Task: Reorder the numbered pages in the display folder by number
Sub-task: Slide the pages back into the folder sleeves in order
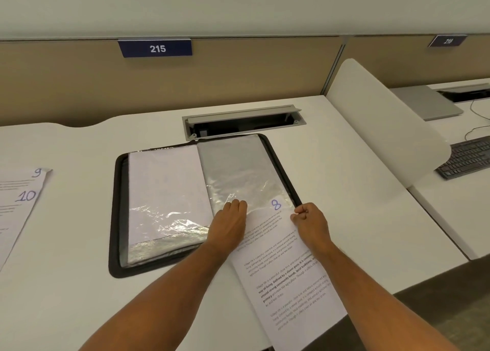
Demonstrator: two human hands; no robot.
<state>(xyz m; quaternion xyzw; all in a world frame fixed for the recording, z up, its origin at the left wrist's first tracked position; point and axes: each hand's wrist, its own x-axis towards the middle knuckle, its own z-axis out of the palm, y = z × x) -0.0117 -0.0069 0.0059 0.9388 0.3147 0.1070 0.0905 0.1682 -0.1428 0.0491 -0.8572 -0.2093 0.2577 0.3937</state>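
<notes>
— What's on the white bench (344, 191) from where you stand?

— A black display folder (116, 218) lies open on it, just in front of the open cable hatch (244, 121). Its left sleeve (167, 191) has a sheet in it, blank side up. The right sleeve (236, 170) looks grey and unfilled apart from its near end.

— And the loose sheets?

— The page marked 8 (286, 271) has its top edge tucked into the mouth of the right sleeve; the rest trails out toward the person and hangs past the bench edge. Far left, well apart from the folder, lie two more pages (18, 204), marked 9 and 10.

— The hands?

— The left hand (230, 220) lies flat, fingers straight, pressing on the plastic and the page's left side: a released grip, holding nothing. The right hand (310, 220) is clenched at the sleeve's near right corner, pinching there, but I cannot tell whether it has the plastic, the page 8, or both.

— Anything else?

— A keyboard (466, 157) on the next bench, and a blue plaque (156, 48) reading 215.
</notes>
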